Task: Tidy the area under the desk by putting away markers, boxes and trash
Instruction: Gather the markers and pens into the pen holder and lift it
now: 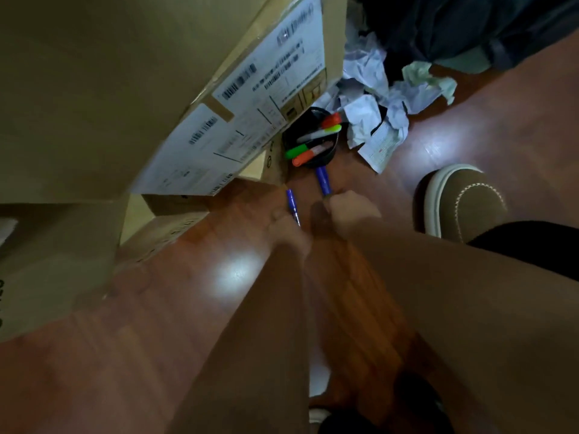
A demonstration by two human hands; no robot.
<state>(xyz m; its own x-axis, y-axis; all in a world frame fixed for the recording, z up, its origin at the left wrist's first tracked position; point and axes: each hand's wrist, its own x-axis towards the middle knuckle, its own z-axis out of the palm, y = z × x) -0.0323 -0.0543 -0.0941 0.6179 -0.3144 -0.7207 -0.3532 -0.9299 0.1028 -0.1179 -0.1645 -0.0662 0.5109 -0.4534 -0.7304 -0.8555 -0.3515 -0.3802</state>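
A black cup [332, 148] lies tipped on the wooden floor, holding several markers with red, yellow-green, green and orange caps. My right hand [351, 211] is closed on a blue marker [323, 180] whose far end points at the cup's mouth. My left hand [286, 227] grips a thinner blue marker [292, 203] just left of it. Both hands are blurred. Crumpled white paper [372, 98] is piled beyond the cup to the right. A large cardboard box [156, 89] with white shipping labels looms at left.
Smaller cardboard boxes [175, 214] sit under the big one at left. A brown slipper [463, 202] rests on the floor at right. A pale green crumpled tissue [429, 76] lies by the paper. Dark fabric [470, 23] fills the top right.
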